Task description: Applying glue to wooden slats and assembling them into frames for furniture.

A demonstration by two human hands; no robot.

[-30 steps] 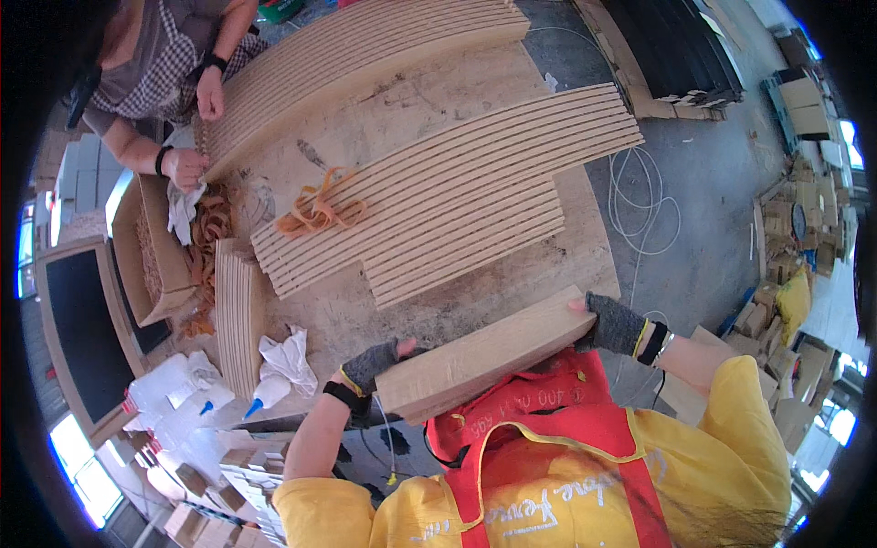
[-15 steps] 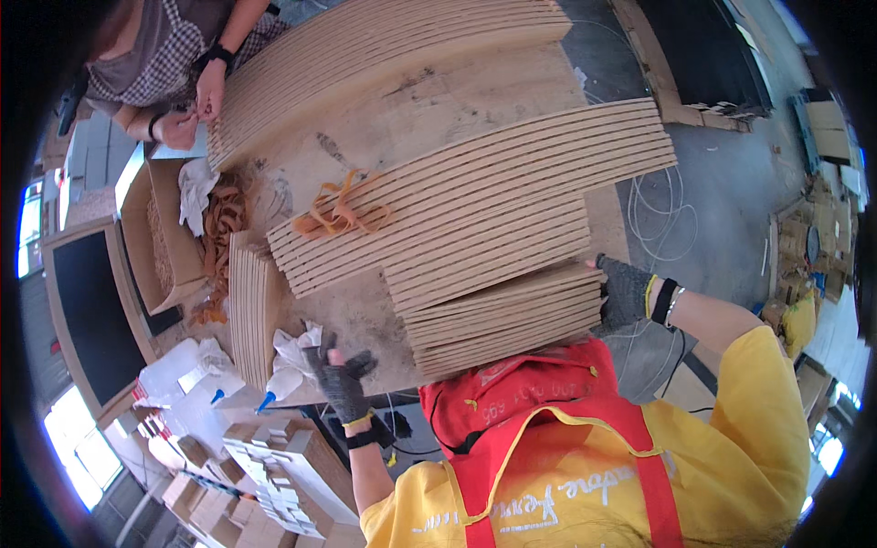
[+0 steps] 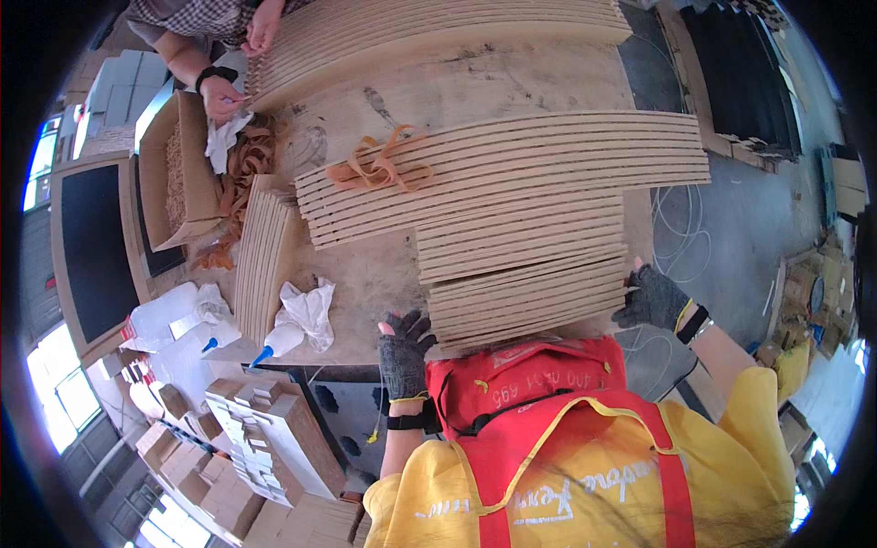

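Note:
Wooden strips (image 3: 530, 297) lie side by side in a short block at the table's near edge, against my red apron (image 3: 525, 374). My left hand (image 3: 405, 352), in a dark grey fingerless glove, is by the block's near left corner, fingers stretched out and holding nothing. At the block's right end is my right hand (image 3: 650, 300), gloved alike, its fingers extended along the strip ends. Just beyond, longer wooden strips (image 3: 548, 155) form a wide layer that adjoins the block. A loose tangle of orange bands (image 3: 379, 164) rests on that layer's left part.
Across the table (image 3: 365, 288), a co-worker's hands (image 3: 224, 96) are beside another strip row (image 3: 438, 32). At left are a stack of strips (image 3: 263, 260), a cardboard box (image 3: 187, 173), more orange bands (image 3: 251, 160), a blue-tipped glue bottle (image 3: 281, 340) and a white cloth (image 3: 311, 310).
My left hand has moved right, to the block's left end. The near strips sit more evenly, with a narrower gap to the layer beyond. The co-worker's hands have moved apart. The whole view has shifted.

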